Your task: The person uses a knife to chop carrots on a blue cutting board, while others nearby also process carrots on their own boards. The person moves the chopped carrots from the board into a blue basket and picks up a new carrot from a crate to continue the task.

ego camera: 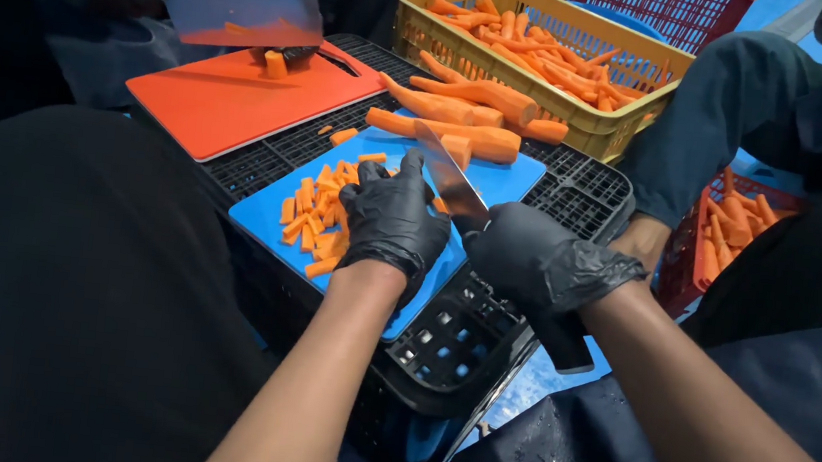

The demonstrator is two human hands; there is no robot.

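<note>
Gloved left hand point(390, 221) rests fingers-down on carrot sticks point(317, 214) piled on the blue cutting board point(501, 181), atop a black crate point(575, 192). Gloved right hand point(538, 263) is closed around a cleaver point(449, 176), blade angled over the board. Whole carrots point(441, 128) lie at the far edge; a yellow crate point(631, 132) stands beyond.

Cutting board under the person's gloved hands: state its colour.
The cutting board is blue, seen in the head view, the only one; cut carrot pieces lie on it.
</note>
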